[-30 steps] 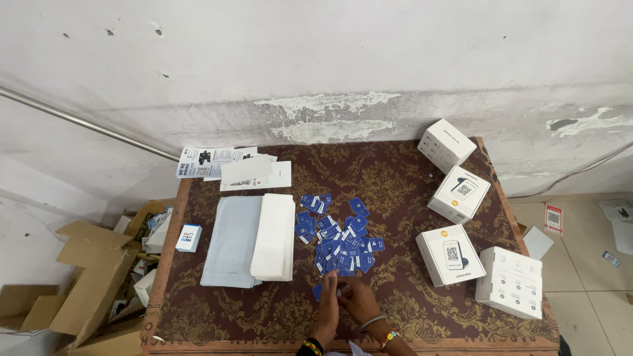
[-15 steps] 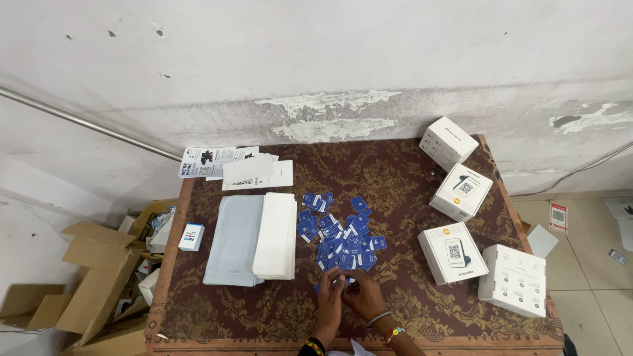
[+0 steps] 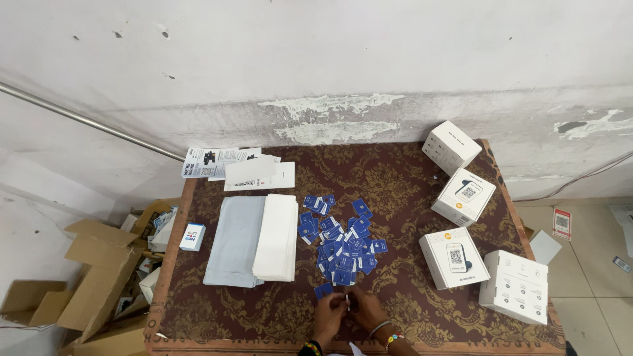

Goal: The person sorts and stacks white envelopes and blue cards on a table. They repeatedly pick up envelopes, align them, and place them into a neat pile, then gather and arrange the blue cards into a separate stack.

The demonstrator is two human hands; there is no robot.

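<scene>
My left hand and my right hand meet at the near edge of the table, which has a dark red patterned cover. Between their fingertips they pinch a small white piece. Just above the left hand lies a single blue card. Beyond it spreads a loose heap of several small blue cards. Bracelets show on both wrists.
A grey stack and a white stack of sheets lie left of the cards. Printed leaflets sit at the far left. Several white boxes line the right side. A small box sits at the left edge. Cardboard cartons lie on the floor left.
Both hands have stayed close together at the near edge. The left hand, which reached up to the blue cards a second ago, has drawn back to the right hand.
</scene>
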